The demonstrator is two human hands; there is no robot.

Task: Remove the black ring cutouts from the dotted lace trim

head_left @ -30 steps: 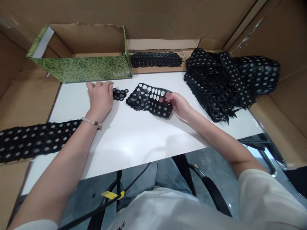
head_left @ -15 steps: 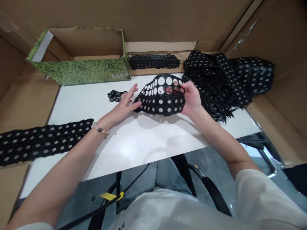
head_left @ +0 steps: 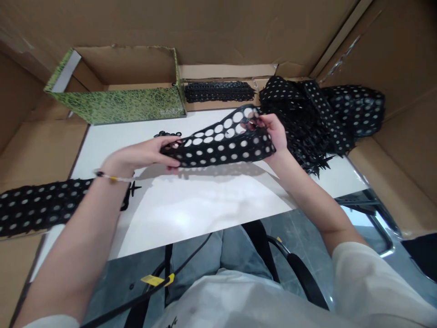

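Above the white table hangs a black perforated strip (head_left: 218,152), folded lengthwise, with rows of round holes. My left hand (head_left: 150,152) is closed on its left end, the thumb below and fingers above. At the other end, my right hand (head_left: 276,134) pinches the strip, and some fingers show through the holes. Partly hidden behind the strip's left end lies a small heap of black rings (head_left: 168,134). Close to my right hand is a large pile of black perforated pieces (head_left: 303,132).
A green-patterned open box (head_left: 133,107) stands at the back left. Beside it lies a stack of black strips (head_left: 218,91). Another holed strip (head_left: 41,202) extends off the table's left edge. Cardboard walls (head_left: 225,32) enclose the white table (head_left: 191,214).
My left hand has moved left and closed on the strip's left end. The strip, bunched and bulging before, is now stretched longer and flatter. My right hand keeps its grip.
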